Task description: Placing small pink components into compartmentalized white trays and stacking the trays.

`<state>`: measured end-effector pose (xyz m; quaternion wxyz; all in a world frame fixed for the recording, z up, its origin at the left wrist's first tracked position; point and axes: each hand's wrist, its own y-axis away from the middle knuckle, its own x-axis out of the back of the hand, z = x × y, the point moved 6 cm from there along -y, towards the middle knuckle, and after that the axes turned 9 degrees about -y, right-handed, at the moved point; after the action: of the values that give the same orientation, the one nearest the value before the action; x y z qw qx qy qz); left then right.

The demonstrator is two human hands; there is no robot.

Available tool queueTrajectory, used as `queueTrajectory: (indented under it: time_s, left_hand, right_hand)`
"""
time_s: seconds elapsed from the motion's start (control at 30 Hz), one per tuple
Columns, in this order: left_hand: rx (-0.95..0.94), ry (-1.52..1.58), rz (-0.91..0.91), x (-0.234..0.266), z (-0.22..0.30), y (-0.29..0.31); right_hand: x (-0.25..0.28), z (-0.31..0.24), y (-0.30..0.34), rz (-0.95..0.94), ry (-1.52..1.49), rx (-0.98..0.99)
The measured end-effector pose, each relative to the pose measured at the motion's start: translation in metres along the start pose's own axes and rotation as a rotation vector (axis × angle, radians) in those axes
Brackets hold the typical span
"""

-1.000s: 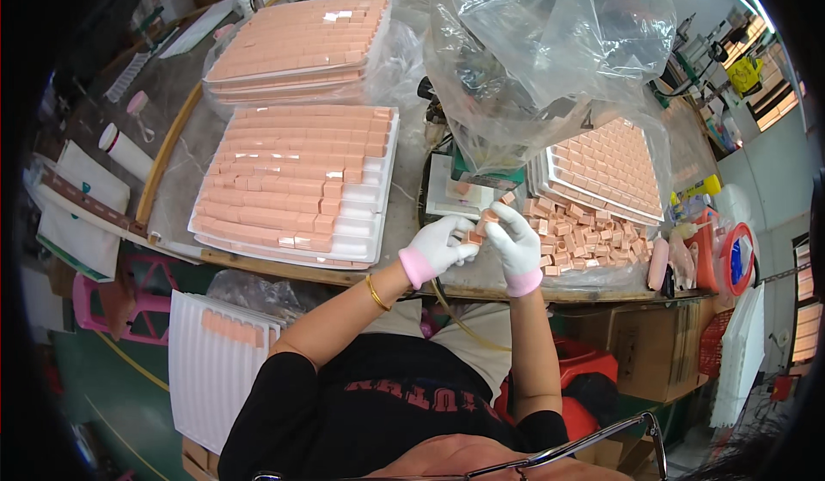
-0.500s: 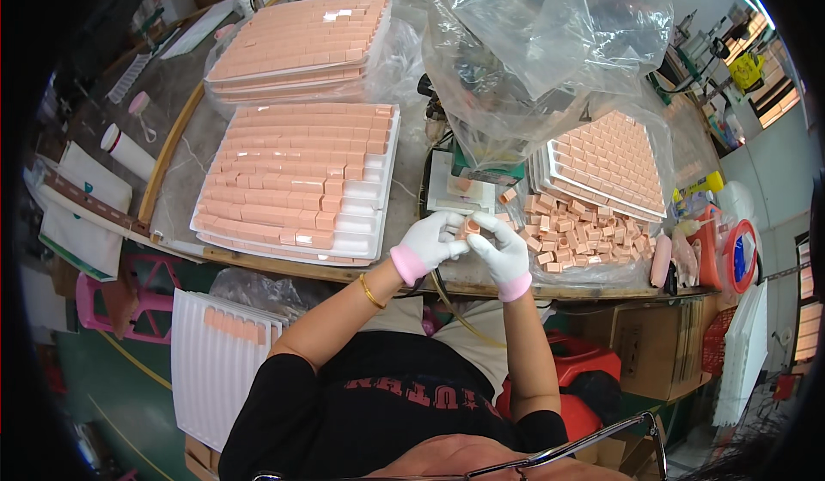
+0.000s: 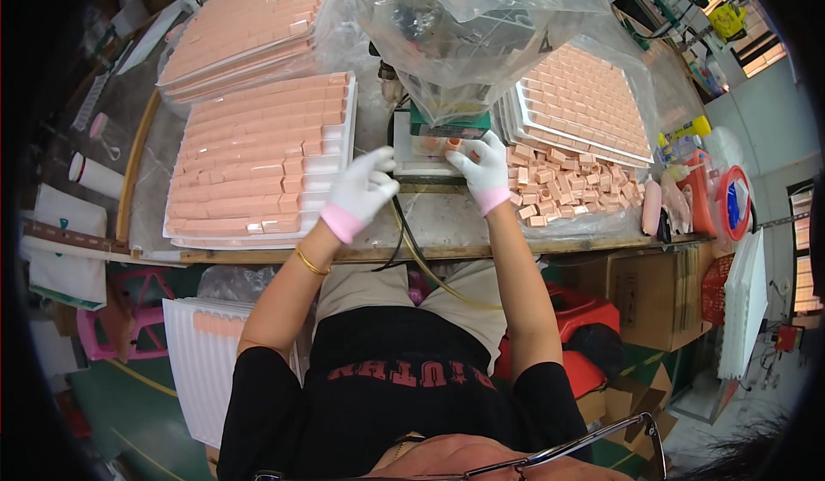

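Note:
My right hand [image 3: 483, 170], in a white glove with a pink cuff, reaches to the base of a bench machine [image 3: 427, 174]. Thumb and fingers pinch a small hollow peach-coloured block [image 3: 452, 144] there, just in front of the machine's green part [image 3: 451, 124]. A large clear plastic bag hides most of the machine. My left hand [image 3: 364, 187], gloved alike, hovers between the machine and a white tray [image 3: 314, 187] partly filled with rows of peach blocks. Its fingers are bent but apart, and I see nothing in them.
Loose peach blocks [image 3: 563, 185] lie heaped right of the machine, before a stack of filled trays [image 3: 584, 103]. More filled trays [image 3: 249, 30] stand at the far left. A hose [image 3: 421, 253] hangs over the table's front edge. A red basket [image 3: 736, 202] sits at the right.
Both hands were together in front of the machine with a block between them. They have parted: the right went forward to the machine with the block, the left moved leftward. The view has shifted.

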<state>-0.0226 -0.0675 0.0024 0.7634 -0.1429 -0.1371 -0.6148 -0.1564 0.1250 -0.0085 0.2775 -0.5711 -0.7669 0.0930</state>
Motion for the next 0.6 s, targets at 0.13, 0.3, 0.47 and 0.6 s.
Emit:
queueTrajectory:
  time_s: [0.13,0.3,0.47,0.6]
  left_hand:
    - [-0.326,-0.605,0.301,0.063,-0.006,-0.036]
    - [-0.28,-0.988,0.251,0.105,-0.017,-0.078]
    - [-0.172,-1.27,0.042,0.092,-0.015,-0.097]
    - [-0.172,-1.325,0.071,0.094,-0.015,-0.1]
  right_hand:
    - [-0.016,0.039,-0.004,-0.04,-0.061,-0.042]
    - [-0.039,0.028,-0.006,-0.051,-0.505,-0.257]
    - [-0.012,-0.006,-0.016,-0.066,-0.003,0.05]
    - [0.036,0.023,-0.021,-0.071,0.371,-0.116]
